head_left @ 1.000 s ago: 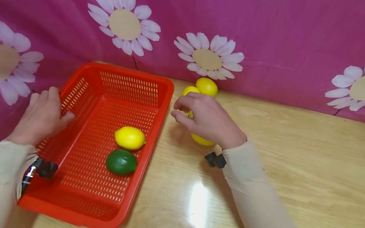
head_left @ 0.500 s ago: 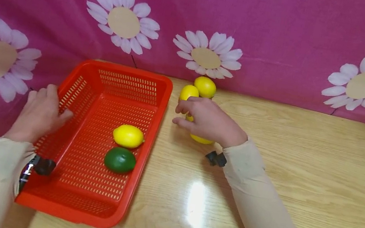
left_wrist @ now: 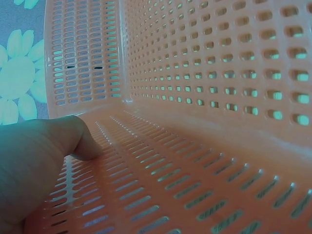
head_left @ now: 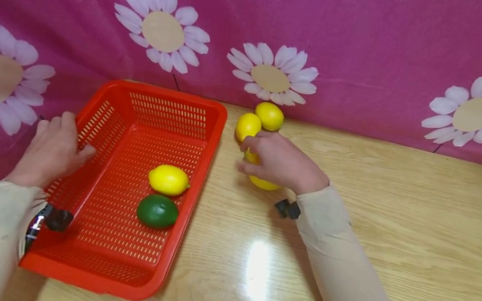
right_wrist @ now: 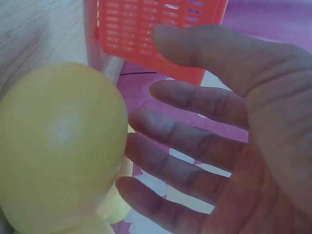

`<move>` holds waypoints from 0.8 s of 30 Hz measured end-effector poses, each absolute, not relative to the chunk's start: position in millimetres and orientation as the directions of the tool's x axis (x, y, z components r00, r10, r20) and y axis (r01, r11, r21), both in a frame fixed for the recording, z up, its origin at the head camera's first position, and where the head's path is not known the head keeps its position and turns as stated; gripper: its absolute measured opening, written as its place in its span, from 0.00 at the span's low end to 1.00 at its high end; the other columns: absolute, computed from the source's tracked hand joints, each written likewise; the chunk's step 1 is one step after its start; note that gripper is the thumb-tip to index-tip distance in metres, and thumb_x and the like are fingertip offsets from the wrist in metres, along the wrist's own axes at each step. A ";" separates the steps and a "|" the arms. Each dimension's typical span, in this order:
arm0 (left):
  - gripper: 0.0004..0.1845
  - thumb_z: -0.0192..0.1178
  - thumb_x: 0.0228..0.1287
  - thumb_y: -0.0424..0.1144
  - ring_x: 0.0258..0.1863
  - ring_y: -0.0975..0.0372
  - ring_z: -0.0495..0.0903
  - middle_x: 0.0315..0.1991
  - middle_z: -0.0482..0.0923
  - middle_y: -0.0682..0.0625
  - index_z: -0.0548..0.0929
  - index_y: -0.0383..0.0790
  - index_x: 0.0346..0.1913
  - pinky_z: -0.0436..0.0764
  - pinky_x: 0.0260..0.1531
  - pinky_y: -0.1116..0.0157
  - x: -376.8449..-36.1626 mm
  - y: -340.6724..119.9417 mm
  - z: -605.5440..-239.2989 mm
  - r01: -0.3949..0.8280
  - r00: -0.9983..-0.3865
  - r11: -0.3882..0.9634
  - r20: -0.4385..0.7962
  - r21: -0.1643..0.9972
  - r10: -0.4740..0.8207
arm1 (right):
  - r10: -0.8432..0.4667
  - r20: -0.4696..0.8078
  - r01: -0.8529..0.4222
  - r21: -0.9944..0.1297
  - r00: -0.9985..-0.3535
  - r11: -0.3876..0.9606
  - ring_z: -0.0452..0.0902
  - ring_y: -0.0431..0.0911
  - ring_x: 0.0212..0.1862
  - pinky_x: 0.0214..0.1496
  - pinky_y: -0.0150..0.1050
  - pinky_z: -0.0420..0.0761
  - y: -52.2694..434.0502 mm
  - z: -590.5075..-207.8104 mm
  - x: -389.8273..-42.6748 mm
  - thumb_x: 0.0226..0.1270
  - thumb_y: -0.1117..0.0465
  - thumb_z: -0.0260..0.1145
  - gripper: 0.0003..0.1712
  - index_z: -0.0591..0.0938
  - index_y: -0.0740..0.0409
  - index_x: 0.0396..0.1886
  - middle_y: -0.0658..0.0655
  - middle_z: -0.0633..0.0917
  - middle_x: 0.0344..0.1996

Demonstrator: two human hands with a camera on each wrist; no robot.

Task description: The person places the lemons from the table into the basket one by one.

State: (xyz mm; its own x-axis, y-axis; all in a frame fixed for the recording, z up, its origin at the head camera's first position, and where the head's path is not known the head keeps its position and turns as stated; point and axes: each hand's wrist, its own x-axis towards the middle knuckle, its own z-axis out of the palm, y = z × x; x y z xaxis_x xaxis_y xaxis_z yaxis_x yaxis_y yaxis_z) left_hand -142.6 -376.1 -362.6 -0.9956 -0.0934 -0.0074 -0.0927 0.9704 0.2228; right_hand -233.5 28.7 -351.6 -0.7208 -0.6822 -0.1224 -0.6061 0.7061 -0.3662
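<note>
Red basket [head_left: 70, 266] sat nearest, left hand [head_left: 52, 152] gripping its left wall. Right hand [head_left: 279, 163], fingers spread, cupped over a yellow lemon [head_left: 264, 182] just right of the basket; two lemons [head_left: 259, 121] lay beyond.

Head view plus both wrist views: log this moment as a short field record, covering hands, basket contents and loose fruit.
left hand: holds the left wall of the red basket, thumb inside
right hand: fingers straight, touching a lemon on the table
in basket: one yellow lemon, one green lime
loose fruit: two more lemons near the backdrop
surface: wooden table
backdrop: pink daisy-print cloth
</note>
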 end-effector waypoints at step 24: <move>0.30 0.62 0.67 0.38 0.44 0.38 0.61 0.43 0.65 0.26 0.59 0.20 0.57 0.69 0.45 0.42 -140.8 -375.3 -361.4 -0.154 -0.988 0.955 -0.067 0.255 -0.141 | -0.603 -0.298 -0.515 -0.324 -0.740 0.793 0.77 0.51 0.52 0.60 0.47 0.79 34.7 -350.1 -231.3 0.59 0.54 0.78 0.31 0.82 0.51 0.63 0.54 0.85 0.55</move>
